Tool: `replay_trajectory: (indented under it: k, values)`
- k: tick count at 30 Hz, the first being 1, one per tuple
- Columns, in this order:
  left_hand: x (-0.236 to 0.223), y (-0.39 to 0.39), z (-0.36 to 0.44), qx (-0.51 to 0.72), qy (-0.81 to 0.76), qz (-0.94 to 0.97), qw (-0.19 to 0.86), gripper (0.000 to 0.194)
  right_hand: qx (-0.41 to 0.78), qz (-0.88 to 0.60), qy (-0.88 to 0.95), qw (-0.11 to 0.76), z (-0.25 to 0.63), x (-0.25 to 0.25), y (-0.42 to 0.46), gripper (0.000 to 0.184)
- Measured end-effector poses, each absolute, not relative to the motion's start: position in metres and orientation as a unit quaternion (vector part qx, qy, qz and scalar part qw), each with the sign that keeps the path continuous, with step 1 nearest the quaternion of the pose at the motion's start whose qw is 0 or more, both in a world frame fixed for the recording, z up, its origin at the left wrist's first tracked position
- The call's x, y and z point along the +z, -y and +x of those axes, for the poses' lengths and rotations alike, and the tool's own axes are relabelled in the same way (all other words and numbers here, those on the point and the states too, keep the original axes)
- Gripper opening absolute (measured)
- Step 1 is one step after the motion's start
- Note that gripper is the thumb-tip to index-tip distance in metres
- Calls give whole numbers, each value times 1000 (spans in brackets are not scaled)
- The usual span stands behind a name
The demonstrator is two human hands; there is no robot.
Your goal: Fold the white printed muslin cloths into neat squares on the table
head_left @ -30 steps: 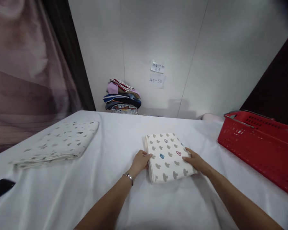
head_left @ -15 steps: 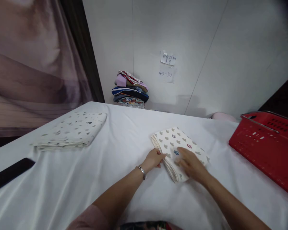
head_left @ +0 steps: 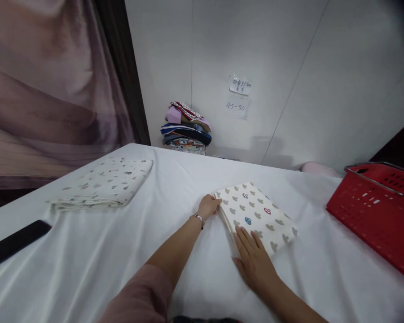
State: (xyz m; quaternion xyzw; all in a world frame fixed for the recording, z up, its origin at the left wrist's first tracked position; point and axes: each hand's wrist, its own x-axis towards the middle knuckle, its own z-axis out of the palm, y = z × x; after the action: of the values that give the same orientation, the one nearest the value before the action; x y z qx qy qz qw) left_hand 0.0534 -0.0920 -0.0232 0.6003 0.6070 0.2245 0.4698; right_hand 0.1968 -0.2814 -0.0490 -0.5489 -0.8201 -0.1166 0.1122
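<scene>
A folded cream cloth (head_left: 256,216) printed with grey shapes and a few red and blue ones lies on the white table (head_left: 188,179), turned at an angle. My left hand (head_left: 208,207), with a bracelet at the wrist, grips the cloth's far left corner with curled fingers. Flat on the table lies my right hand (head_left: 253,259), fingers stretched out, its fingertips touching the cloth's near corner.
A second folded patterned cloth (head_left: 104,183) lies at the left. A red plastic basket (head_left: 377,211) stands at the right edge. A dark flat object (head_left: 13,243) sits at the near left. A pile of folded clothes (head_left: 186,129) rests against the back wall.
The cloth has been turned on the table. My right hand slid off its top to its near corner, and my left hand moved up to its far left corner.
</scene>
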Motion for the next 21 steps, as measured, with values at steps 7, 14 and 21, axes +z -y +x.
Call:
replay_trajectory:
  k: [7,14,21]
  values:
    - [-10,101,53,257,-627,652,338,41,-115,-547,820,121,194,-50,282,57]
    - [-14,108,75,237,-428,868,89,43,-83,-559,815,130,192,-45,283,56]
    - [-37,92,72,162,-463,856,164,48,-27,-555,822,122,191,-39,287,56]
